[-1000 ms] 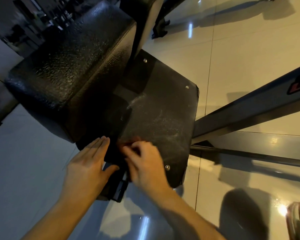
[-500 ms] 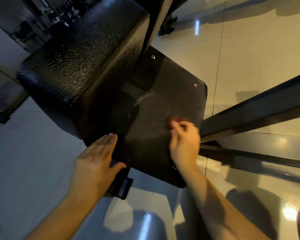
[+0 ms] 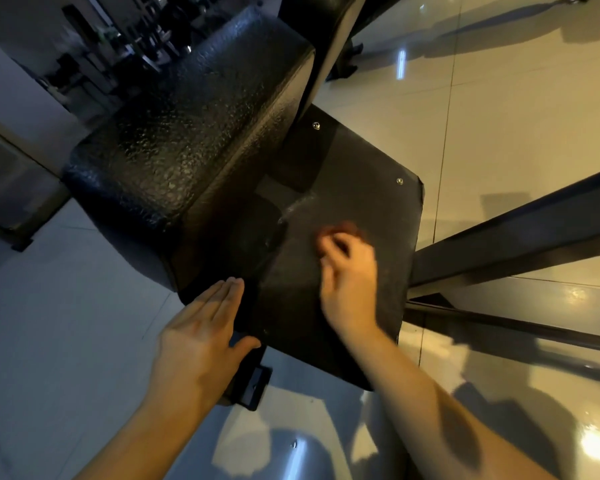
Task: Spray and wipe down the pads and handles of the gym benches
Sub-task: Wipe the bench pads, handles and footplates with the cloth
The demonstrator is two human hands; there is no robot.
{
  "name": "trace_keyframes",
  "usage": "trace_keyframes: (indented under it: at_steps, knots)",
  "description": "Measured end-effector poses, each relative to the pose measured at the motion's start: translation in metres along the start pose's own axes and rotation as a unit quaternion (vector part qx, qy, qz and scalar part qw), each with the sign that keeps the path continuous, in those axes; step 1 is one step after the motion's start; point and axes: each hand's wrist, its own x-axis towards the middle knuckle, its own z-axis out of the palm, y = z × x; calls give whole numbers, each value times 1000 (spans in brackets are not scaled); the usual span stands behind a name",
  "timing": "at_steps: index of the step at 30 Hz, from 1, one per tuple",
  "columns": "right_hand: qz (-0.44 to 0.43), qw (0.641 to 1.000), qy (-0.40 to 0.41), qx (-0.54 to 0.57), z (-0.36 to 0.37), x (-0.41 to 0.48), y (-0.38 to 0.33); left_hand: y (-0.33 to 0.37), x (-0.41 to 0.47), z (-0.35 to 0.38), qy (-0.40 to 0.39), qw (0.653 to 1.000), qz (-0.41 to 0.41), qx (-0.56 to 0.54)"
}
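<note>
Wiping hand: my right hand (image 3: pixel 349 271) sits near the middle of the view, fingers curled round a reddish cloth (image 3: pixel 340 230) bunched at their tips. Both are motion-blurred, so I cannot make out the finer grip.
Cloth position: on the flat black panel (image 3: pixel 361 181), about at its centre, slightly toward the 3 o'clock edge.
Bracing hand: my left hand (image 3: pixel 201 334) lies at the panel's 7 o'clock corner with the fingers straight and together, flat along the edge. The thumb is spread toward 3 o'clock and it grasps nothing.
Panel surface: dull, with pale streaks (image 3: pixel 297 209) at 10 o'clock from the cloth. Two bolts show on the far side, one at 12 o'clock (image 3: pixel 316 125) and one at 2 o'clock (image 3: pixel 399 181).
Textured pad: a thick pebbled black pad (image 3: pixel 187 140) stands higher at 10 o'clock of the panel, and its side wall meets the panel.
Frame: a dark beam (image 3: pixel 516 237) runs out from the panel's 3 o'clock edge.
Bracket: a black bracket (image 3: pixel 253 386) sits at 6 o'clock, just below my left thumb.
Floor: glossy tiles (image 3: pixel 516 98) reflect the lights.
</note>
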Motion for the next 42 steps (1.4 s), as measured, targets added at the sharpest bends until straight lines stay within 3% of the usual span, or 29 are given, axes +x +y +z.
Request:
trace_keyframes:
  at_steps: [3, 4, 5, 9, 11, 13, 15, 16, 18, 20, 21, 25, 27, 28, 30, 32, 33, 38, 40, 42]
  knots:
    - [-226, 970, -72, 54, 6, -10, -33, -4, 2, 2, 7, 1000, 0, -4]
    - [-264, 961, -65, 43, 7, 9, -31, -3, 3, 2, 9, 1000, 1, -2]
    - [-261, 963, -45, 40, 13, 33, -23, -2, 3, 1, 11, 1000, -1, 2]
    - [-77, 997, -5, 8, 12, 74, 2, 3, 1, -4, 3, 1000, -3, 12]
    - [-119, 991, -6, 53, 15, 33, -22, 0, -4, -3, -10, 1000, -1, 5]
    - [-217, 969, -90, 77, 12, -5, -43, -4, 0, -1, 6, 1000, 8, -4]
    - [-291, 950, -99, 63, 9, 3, -38, -4, 4, 0, 5, 1000, 7, 0]
    - [-286, 954, -74, 49, 13, 23, -26, -3, 5, 0, 11, 1000, 4, 3]
    - [-192, 981, -12, 20, 16, 66, -6, -1, 5, -1, 0, 1000, 1, 4]
    - [-107, 994, -20, 10, 16, 80, -4, -2, 0, 0, -2, 1000, 5, 7]
    - [-109, 993, -28, 29, 20, 68, -13, -3, -1, -1, -4, 1000, 6, 5]
    - [-293, 944, -141, 58, 18, 6, -45, -5, 0, 2, 15, 1000, 11, -5]
    - [-330, 936, -122, 30, 17, 21, -28, -5, 2, 2, 17, 1000, 9, -5]
    - [-291, 952, -95, 20, 17, 36, -15, -4, 2, 3, 15, 1000, 6, -3]
    - [-126, 991, -53, -7, 12, 65, 6, -2, 0, 1, -7, 1000, -6, 0]
    - [-6, 997, -71, -30, 12, 70, 0, -1, -1, 1, -13, 1000, -14, 9]
    - [-13, 997, -75, -22, 15, 65, -11, -1, -1, 1, -17, 1000, -14, 9]
    - [-265, 954, -137, 11, 22, 28, -35, -4, 0, 0, -8, 1000, -3, -4]
    - [-209, 973, -95, -1, 15, 21, -10, -2, 0, -1, -7, 1000, -3, 4]
    - [-28, 999, -33, -24, 4, 3, 23, -1, 0, -2, -12, 1000, -5, 9]
